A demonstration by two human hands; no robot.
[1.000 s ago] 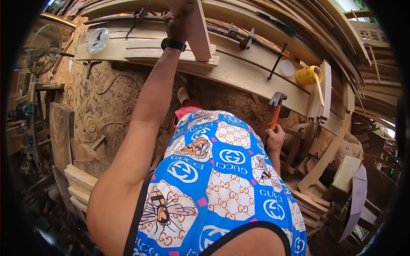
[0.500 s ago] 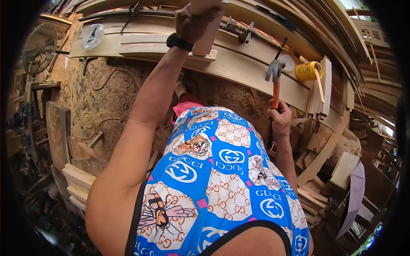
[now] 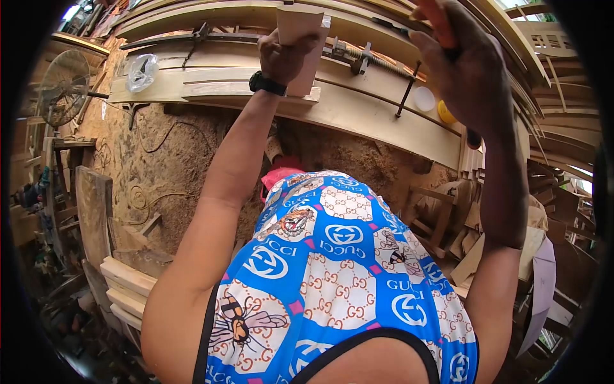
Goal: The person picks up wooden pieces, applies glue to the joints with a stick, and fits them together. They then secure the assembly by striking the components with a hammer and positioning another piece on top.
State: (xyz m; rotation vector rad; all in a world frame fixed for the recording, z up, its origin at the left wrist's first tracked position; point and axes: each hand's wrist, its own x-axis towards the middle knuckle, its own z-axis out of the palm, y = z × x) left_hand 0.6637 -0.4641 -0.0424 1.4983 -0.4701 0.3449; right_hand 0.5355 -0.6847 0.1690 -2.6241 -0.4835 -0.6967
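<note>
My left hand (image 3: 280,61), with a dark watch on its wrist, is closed around an upright wooden board (image 3: 299,25) at the bench. My right hand (image 3: 476,83) is raised at the upper right, wrapped around a hammer (image 3: 439,22) with an orange handle. The hammer's head is not visible, and the handle's dark end shows below the hand. Between the hands, a long metal screw clamp (image 3: 361,59) with a dark crossbar (image 3: 408,89) lies along the bench planks (image 3: 377,128).
A white round lid (image 3: 424,98) and a yellow tub (image 3: 446,114), partly hidden by my right arm, sit on the bench. At left are a clear plastic bag (image 3: 142,72) and a fan (image 3: 65,86). Stacked boards (image 3: 125,281) stand lower left. Sawdust covers the floor (image 3: 173,147).
My right hand has lifted the hammer from beside the bench up to the upper right, toward the camera. My left hand still holds the board, lower in view as the view shifts slightly.
</note>
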